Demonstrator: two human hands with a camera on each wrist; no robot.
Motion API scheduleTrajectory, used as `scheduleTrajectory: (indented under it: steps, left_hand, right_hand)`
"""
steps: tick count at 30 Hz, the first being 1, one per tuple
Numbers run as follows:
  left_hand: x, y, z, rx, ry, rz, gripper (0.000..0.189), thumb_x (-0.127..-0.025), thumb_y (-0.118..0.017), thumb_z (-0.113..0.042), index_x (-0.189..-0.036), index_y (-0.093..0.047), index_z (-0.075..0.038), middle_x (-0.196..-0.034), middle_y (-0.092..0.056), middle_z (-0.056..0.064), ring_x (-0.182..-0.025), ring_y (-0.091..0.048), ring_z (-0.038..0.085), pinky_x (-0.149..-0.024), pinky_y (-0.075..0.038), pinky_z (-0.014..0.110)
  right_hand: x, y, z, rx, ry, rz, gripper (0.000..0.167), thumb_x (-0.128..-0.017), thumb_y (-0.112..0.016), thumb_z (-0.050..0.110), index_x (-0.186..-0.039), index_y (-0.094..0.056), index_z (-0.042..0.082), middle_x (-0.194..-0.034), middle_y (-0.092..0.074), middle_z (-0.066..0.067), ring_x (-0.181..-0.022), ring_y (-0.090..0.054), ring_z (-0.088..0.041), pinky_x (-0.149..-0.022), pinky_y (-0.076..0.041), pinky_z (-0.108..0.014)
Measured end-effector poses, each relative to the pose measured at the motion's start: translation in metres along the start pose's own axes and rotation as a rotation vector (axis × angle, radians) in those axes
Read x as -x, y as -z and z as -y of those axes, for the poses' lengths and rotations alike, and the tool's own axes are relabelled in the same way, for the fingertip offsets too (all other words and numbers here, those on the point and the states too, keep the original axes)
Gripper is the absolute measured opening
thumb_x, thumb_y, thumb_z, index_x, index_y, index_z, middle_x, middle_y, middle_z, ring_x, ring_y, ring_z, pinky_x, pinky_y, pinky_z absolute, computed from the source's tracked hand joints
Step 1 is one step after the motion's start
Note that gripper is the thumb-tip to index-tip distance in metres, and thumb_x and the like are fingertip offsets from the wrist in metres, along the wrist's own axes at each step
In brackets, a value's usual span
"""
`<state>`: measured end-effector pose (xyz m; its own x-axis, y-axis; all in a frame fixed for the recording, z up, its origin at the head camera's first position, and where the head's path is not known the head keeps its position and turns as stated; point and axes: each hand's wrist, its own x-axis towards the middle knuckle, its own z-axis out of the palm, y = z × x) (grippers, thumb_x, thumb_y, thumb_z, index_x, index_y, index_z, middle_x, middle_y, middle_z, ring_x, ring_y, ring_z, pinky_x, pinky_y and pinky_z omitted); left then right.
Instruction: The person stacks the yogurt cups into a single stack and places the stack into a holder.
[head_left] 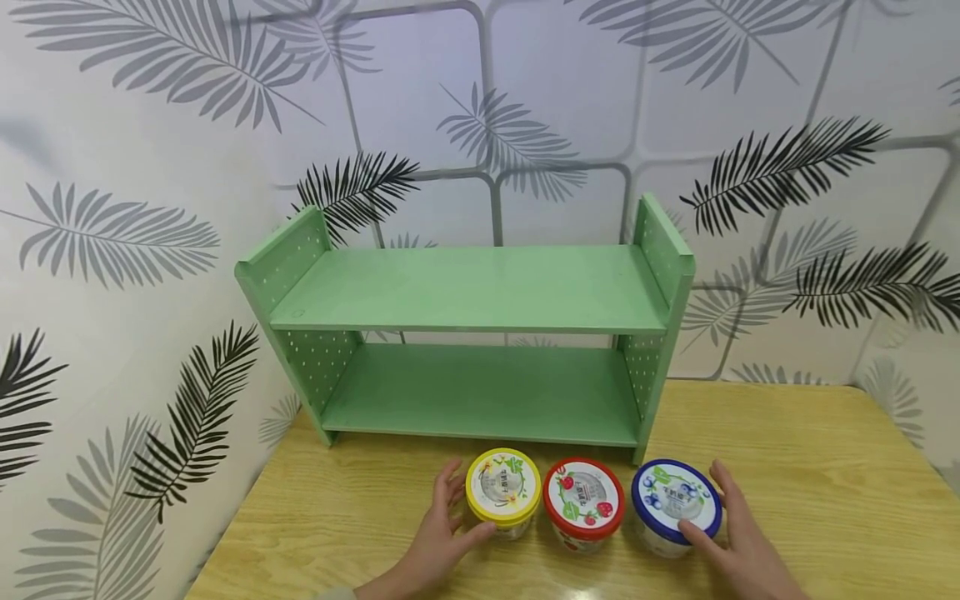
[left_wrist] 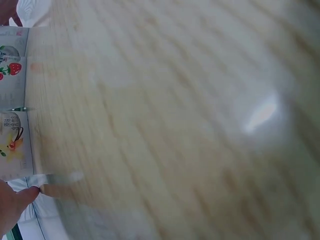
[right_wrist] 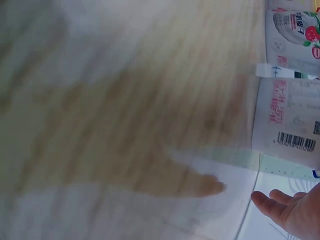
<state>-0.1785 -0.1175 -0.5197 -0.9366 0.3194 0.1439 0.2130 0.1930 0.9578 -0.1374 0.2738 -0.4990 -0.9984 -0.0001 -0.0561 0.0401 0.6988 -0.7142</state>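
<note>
Three round tubs stand upright in a row on the wood-grain surface (head_left: 780,467), before a light-green two-tier shelf unit (head_left: 465,287): a yellow-lidded tub (head_left: 503,483) at the left, a red-lidded tub (head_left: 584,498) with strawberries on its lid in the middle, and a blue-lidded tub (head_left: 677,500) with blueberries at the right. The yellow and red ones sit just beside each other, with a slightly wider gap before the blue one. The left hand (head_left: 442,533) is at the outer side of the yellow-lidded tub, its fingers spread wide from the thumb; the fingers lie left of the tub, and the thumb reaches to the near left edge of the lid. The left wrist view puts the thumb just beside the tub's wall; whether it touches cannot be told. The right hand (head_left: 738,546) mirrors this at the blue-lidded tub: its fingers are wide, one extended along the tub's right side, the thumb overlapping the near edge of the lid from above. In the right wrist view, a gap shows between that hand and the tub's wall, which carries a barcode (right_wrist: 296,142). Leaf-patterned wallpaper (head_left: 562,83) covers the wall behind.
</note>
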Motion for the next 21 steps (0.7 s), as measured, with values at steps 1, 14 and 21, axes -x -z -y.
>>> scheduleTrajectory:
  steps: [1, 14, 21]
  left_hand:
    - [0.000, 0.000, 0.000, -0.001, -0.003, 0.002, 0.089, -0.089, -0.073, -0.021, -0.151, -0.011, -0.009, -0.147, -0.032, 0.028, -0.132, -0.034, 0.045, -0.094, -0.037, 0.068]
    - [-0.002, -0.002, 0.002, 0.027, -0.002, 0.047, 0.086, -0.090, -0.072, -0.024, -0.151, -0.012, -0.009, -0.145, -0.036, 0.026, -0.133, -0.036, 0.042, -0.098, -0.037, 0.063]
    - [-0.002, -0.002, 0.003, 0.065, -0.007, 0.063, 0.084, -0.092, -0.070, -0.021, -0.151, -0.012, -0.008, -0.145, -0.038, 0.023, -0.134, -0.036, 0.038, -0.101, -0.037, 0.058]
  right_hand:
    - [0.000, -0.001, -0.001, -0.018, 0.010, -0.006, 0.101, -0.094, -0.059, 0.049, -0.153, 0.010, 0.003, -0.152, -0.009, -0.035, -0.132, -0.020, -0.059, -0.097, -0.023, -0.075]
    - [-0.001, -0.011, -0.001, -0.173, -0.113, 0.040, 0.101, -0.096, -0.060, 0.042, -0.151, 0.016, 0.004, -0.152, -0.003, -0.037, -0.134, -0.013, -0.059, -0.103, -0.020, -0.069]
    - [0.004, -0.022, -0.002, -0.264, -0.021, -0.089, 0.101, -0.093, -0.067, 0.025, -0.152, 0.012, 0.003, -0.147, -0.013, -0.041, -0.126, -0.033, -0.058, -0.097, -0.037, -0.063]
